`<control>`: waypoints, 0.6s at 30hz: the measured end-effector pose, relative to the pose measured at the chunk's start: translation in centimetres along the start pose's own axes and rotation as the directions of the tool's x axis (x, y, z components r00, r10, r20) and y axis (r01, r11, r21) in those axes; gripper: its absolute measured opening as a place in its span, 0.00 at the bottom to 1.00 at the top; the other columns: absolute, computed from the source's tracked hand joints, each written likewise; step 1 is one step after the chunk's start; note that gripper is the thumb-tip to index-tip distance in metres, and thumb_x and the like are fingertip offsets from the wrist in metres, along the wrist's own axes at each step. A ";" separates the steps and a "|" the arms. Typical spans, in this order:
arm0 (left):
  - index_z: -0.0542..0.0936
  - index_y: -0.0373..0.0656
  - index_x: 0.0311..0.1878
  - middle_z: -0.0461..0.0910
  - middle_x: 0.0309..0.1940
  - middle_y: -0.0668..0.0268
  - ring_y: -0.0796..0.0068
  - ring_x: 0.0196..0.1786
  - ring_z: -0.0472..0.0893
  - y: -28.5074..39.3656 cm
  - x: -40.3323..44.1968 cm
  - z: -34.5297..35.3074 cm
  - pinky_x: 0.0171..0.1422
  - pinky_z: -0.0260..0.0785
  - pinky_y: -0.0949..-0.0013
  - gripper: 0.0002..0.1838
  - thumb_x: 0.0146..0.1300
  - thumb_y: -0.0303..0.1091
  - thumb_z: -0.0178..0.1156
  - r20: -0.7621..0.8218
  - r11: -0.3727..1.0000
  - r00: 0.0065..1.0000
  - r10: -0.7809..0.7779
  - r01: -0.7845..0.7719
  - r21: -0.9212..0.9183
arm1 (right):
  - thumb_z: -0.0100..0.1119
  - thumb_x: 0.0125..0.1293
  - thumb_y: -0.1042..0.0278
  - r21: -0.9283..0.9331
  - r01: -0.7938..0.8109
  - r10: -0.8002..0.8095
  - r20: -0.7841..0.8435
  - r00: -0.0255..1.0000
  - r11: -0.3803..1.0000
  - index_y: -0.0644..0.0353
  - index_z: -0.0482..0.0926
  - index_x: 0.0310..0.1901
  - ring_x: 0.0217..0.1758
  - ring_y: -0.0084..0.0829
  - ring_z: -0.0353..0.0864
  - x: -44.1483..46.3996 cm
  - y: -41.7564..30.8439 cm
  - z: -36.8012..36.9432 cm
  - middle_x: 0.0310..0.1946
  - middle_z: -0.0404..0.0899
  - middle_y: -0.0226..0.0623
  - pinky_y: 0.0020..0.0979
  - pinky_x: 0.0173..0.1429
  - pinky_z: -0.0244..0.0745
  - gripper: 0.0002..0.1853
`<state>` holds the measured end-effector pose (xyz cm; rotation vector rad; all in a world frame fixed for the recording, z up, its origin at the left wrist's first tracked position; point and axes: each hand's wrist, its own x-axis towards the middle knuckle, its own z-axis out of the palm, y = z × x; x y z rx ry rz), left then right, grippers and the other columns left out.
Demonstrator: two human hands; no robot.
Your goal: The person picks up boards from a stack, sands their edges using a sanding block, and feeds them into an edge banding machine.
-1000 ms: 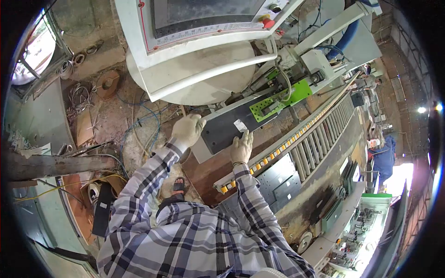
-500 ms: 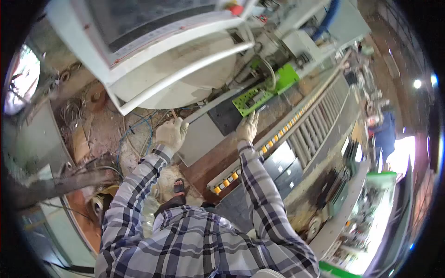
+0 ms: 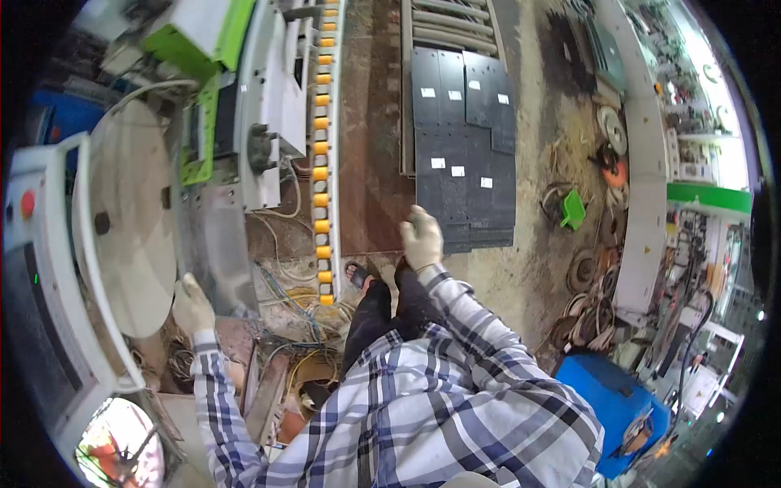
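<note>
My left hand (image 3: 193,306), in a pale work glove, is beside the near end of a grey flat plate (image 3: 218,244) on the machine. Its fingers point forward and look loosely apart, with nothing visible in them; whether they touch the plate's edge I cannot tell. My right hand (image 3: 422,239), also gloved, hangs in front of my body at the left edge of a layer of dark panels (image 3: 465,195) with small white labels. Its fingers are partly bent and apart, and I see nothing held. A green perforated bracket (image 3: 198,167) sits on the machine beyond the plate.
A rail with orange rollers (image 3: 321,175) runs forward from near my feet. To the left stand a large pale disc (image 3: 134,220) and a control panel (image 3: 41,317) with a red button. Cables (image 3: 297,297) lie on the floor; a blue case (image 3: 606,407) is at right.
My view has turned to the right, bringing the dark panels to the front. My right hand has left the green bracket and is by the panels; my left hand stays near the grey plate.
</note>
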<state>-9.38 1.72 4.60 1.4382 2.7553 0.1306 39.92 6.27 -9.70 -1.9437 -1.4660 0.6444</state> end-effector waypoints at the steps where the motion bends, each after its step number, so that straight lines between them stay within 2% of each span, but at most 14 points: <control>1: 0.82 0.38 0.52 0.85 0.45 0.38 0.30 0.49 0.82 -0.4 0.0 0.3 0.53 0.72 0.36 0.32 0.83 0.59 0.42 -0.017 0.999 1.000 0.011 -0.010 0.030 | 0.65 0.68 0.61 -0.031 -0.137 0.138 0.026 0.990 0.990 0.66 0.80 0.65 0.62 0.54 0.83 0.2 4.4 -0.4 0.58 0.85 0.56 0.47 0.71 0.76 0.27; 2: 0.83 0.38 0.53 0.85 0.45 0.38 0.30 0.49 0.82 -1.1 -0.1 0.9 0.53 0.73 0.37 0.32 0.84 0.58 0.42 -0.044 0.997 0.999 -0.005 0.009 0.072 | 0.66 0.65 0.57 -0.007 -0.327 0.327 0.031 0.945 0.945 0.68 0.78 0.68 0.63 0.58 0.83 -0.4 9.8 0.6 0.59 0.84 0.58 0.48 0.72 0.75 0.32; 3: 0.83 0.37 0.54 0.85 0.46 0.39 0.30 0.49 0.82 -1.1 0.1 1.3 0.53 0.73 0.38 0.32 0.84 0.58 0.41 -0.105 0.998 0.993 0.051 -0.047 0.039 | 0.67 0.63 0.53 -0.260 -0.401 0.431 0.067 0.900 0.878 0.68 0.76 0.69 0.64 0.58 0.83 0.3 14.8 0.9 0.60 0.83 0.61 0.49 0.72 0.76 0.36; 4: 0.83 0.36 0.55 0.85 0.46 0.38 0.30 0.49 0.82 -1.1 0.1 0.8 0.54 0.73 0.38 0.32 0.85 0.58 0.41 -0.026 0.994 1.000 -0.009 0.012 0.112 | 0.67 0.63 0.50 -0.396 -0.433 0.506 0.096 0.857 0.810 0.66 0.77 0.69 0.64 0.59 0.83 0.0 18.5 1.2 0.61 0.82 0.61 0.49 0.71 0.77 0.37; 5: 0.83 0.33 0.55 0.85 0.48 0.37 0.31 0.52 0.82 -3.2 0.4 1.5 0.57 0.74 0.41 0.33 0.85 0.57 0.40 -0.039 0.993 0.999 0.033 -0.028 0.113 | 0.67 0.64 0.50 -0.502 -0.472 0.611 0.154 0.776 0.725 0.64 0.78 0.68 0.65 0.58 0.82 0.4 21.5 1.6 0.63 0.81 0.60 0.49 0.71 0.78 0.35; 8: 0.82 0.29 0.58 0.84 0.54 0.36 0.33 0.57 0.82 -8.5 1.1 2.6 0.65 0.74 0.45 0.35 0.86 0.56 0.39 -0.138 0.970 0.967 0.216 -0.197 0.144 | 0.75 0.58 0.43 -0.478 -0.618 0.766 0.220 0.605 0.625 0.68 0.82 0.63 0.65 0.55 0.85 0.7 32.1 6.7 0.56 0.87 0.60 0.43 0.69 0.78 0.39; 10: 0.81 0.28 0.59 0.84 0.55 0.36 0.35 0.59 0.82 -12.0 1.5 2.2 0.67 0.73 0.46 0.33 0.86 0.54 0.41 -0.131 0.969 0.979 0.157 -0.127 0.214 | 0.77 0.56 0.37 -0.300 -0.843 0.888 0.265 0.376 0.447 0.71 0.84 0.58 0.62 0.50 0.87 0.6 36.3 10.7 0.53 0.89 0.57 0.39 0.67 0.78 0.42; 11: 0.79 0.28 0.64 0.82 0.60 0.39 0.39 0.63 0.81 -14.3 2.0 1.3 0.71 0.72 0.50 0.27 0.85 0.46 0.44 -0.054 0.904 0.978 0.201 -0.164 0.395 | 0.80 0.54 0.31 -0.260 -0.896 0.929 0.183 0.321 0.361 0.70 0.86 0.52 0.51 0.45 0.90 -0.7 38.3 13.0 0.48 0.90 0.51 0.42 0.58 0.82 0.43; 12: 0.78 0.29 0.66 0.82 0.62 0.40 0.40 0.65 0.81 -16.5 2.9 0.4 0.72 0.73 0.52 0.25 0.83 0.43 0.47 0.026 0.832 0.973 0.228 -0.209 0.514 | 0.80 0.54 0.31 -0.272 -0.902 0.938 0.191 0.290 0.334 0.70 0.86 0.52 0.51 0.45 0.90 -1.0 37.7 14.0 0.48 0.90 0.51 0.42 0.58 0.82 0.43; 13: 0.76 0.29 0.68 0.81 0.65 0.41 0.42 0.66 0.81 -18.7 3.8 -0.4 0.74 0.73 0.54 0.24 0.82 0.40 0.51 0.107 0.743 0.961 0.254 -0.265 0.615 | 0.80 0.53 0.30 -0.047 -0.992 0.973 0.207 0.101 0.113 0.69 0.86 0.49 0.47 0.45 0.89 -0.1 35.5 14.4 0.46 0.89 0.48 0.47 0.53 0.83 0.42; 14: 0.77 0.31 0.69 0.82 0.64 0.43 0.43 0.66 0.82 -18.6 4.2 -1.3 0.73 0.74 0.53 0.27 0.80 0.44 0.53 0.143 0.749 0.963 0.228 -0.267 0.606 | 0.81 0.52 0.28 0.173 -0.976 0.963 0.258 -0.081 -0.129 0.67 0.87 0.46 0.42 0.44 0.88 0.3 34.7 15.2 0.43 0.88 0.46 0.51 0.47 0.84 0.42; 15: 0.77 0.33 0.70 0.82 0.64 0.45 0.44 0.66 0.82 -17.4 4.1 -1.4 0.72 0.74 0.53 0.29 0.79 0.49 0.55 0.153 0.803 0.970 0.189 -0.243 0.544 | 0.81 0.52 0.28 0.163 -0.976 0.960 0.262 -0.101 -0.147 0.67 0.87 0.46 0.42 0.44 0.88 0.1 35.5 16.6 0.43 0.88 0.46 0.51 0.47 0.84 0.42; 17: 0.77 0.36 0.71 0.83 0.64 0.49 0.46 0.65 0.83 -16.0 4.5 -1.6 0.70 0.76 0.52 0.35 0.75 0.58 0.59 0.206 0.837 0.967 0.153 -0.238 0.493 | 0.81 0.51 0.27 0.269 -0.955 0.987 0.130 -0.091 -0.123 0.64 0.87 0.47 0.37 0.41 0.85 -1.7 38.3 19.8 0.40 0.86 0.42 0.56 0.37 0.83 0.41; 18: 0.77 0.36 0.71 0.83 0.64 0.49 0.46 0.65 0.83 -15.5 4.7 -1.6 0.70 0.76 0.52 0.35 0.75 0.58 0.59 0.224 0.828 0.962 0.154 -0.250 0.502 | 0.80 0.55 0.29 0.498 -0.865 0.983 0.182 0.029 -0.066 0.64 0.85 0.52 0.35 0.44 0.85 -4.2 41.1 22.3 0.41 0.87 0.45 0.62 0.41 0.86 0.41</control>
